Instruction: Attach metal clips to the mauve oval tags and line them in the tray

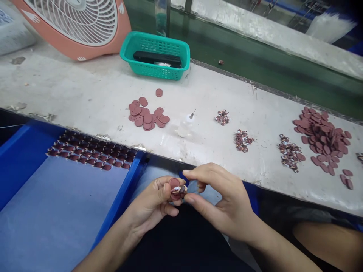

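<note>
My left hand (pixel 154 202) is closed on a small painted figurine (pixel 179 190) with a dark red-brown oval disc, pinched between thumb and fingers over the front edge of the bench. Close on its right is my right hand (pixel 227 200), thumb and forefinger apart. The thumb tip comes right up to the figurine; whether it touches cannot be made out. Beyond the hands, a small white bottle with a thin needle tip (pixel 185 127) stands on the bench. A pile of oval discs (pixel 147 117) lies to its left, and small clusters of figurine pieces (pixel 243 141) lie to its right.
A blue tray (pixel 113 206) at lower left carries rows of figurines on discs (pixel 90 149). Toward the back are a green basket (pixel 154 71) with a black object inside and an orange fan (pixel 76 28). A larger disc heap (pixel 324 136) is at right. Behind runs a green belt (pixel 241 53).
</note>
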`<state>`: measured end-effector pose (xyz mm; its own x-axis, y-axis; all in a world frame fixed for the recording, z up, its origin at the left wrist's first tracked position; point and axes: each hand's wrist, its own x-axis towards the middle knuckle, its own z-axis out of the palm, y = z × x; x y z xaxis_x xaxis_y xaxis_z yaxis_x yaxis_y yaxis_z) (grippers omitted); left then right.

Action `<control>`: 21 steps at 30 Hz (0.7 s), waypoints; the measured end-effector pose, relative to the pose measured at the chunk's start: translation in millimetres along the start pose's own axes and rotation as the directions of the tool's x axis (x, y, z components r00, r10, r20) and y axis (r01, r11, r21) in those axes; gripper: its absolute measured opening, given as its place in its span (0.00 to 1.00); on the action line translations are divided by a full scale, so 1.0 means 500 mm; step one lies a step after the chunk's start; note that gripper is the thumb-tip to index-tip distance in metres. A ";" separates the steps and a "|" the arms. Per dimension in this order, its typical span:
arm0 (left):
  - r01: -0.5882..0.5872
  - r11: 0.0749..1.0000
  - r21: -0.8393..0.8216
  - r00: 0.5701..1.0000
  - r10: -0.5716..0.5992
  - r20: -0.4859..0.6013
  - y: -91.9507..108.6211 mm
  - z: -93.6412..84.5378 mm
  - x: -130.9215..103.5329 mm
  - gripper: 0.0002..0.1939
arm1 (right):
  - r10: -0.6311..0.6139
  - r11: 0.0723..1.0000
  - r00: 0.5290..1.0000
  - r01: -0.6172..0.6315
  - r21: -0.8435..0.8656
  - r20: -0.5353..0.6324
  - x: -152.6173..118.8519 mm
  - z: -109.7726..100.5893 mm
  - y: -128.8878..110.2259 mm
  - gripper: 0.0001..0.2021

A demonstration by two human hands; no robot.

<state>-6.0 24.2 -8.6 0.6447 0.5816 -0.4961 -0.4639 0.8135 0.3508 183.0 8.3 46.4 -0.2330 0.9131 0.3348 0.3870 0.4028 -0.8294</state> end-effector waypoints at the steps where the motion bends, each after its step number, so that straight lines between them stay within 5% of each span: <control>1: -0.003 1.000 0.004 1.000 0.003 0.002 0.000 -0.001 -0.001 0.14 | 0.022 1.000 1.000 -0.022 0.018 0.019 0.000 0.000 0.003 0.14; 10: -0.036 0.999 -0.003 0.999 0.036 0.025 -0.003 -0.012 -0.005 0.16 | 0.083 0.983 0.986 -0.105 0.148 0.145 0.010 0.005 0.013 0.10; 16: -0.055 0.996 0.070 0.994 0.049 0.094 0.008 -0.019 -0.006 0.28 | -0.016 0.996 0.998 0.011 0.086 0.065 0.015 0.021 0.009 0.08; 19: -0.129 0.988 0.080 0.990 0.133 -0.047 0.012 -0.018 -0.014 0.35 | -0.121 0.990 0.991 0.115 -0.085 -0.064 0.015 0.043 0.014 0.11; 21: -0.288 0.947 0.144 0.915 0.316 -0.252 0.011 -0.015 -0.022 0.27 | -0.235 0.948 0.961 0.193 -0.254 -0.143 0.017 0.063 0.024 0.12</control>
<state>-20.1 22.3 -7.0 0.2897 0.7882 -0.5430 -0.5373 0.6034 0.5892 157.4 18.9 25.0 -0.1868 0.7925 0.5806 0.5480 0.5746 -0.6079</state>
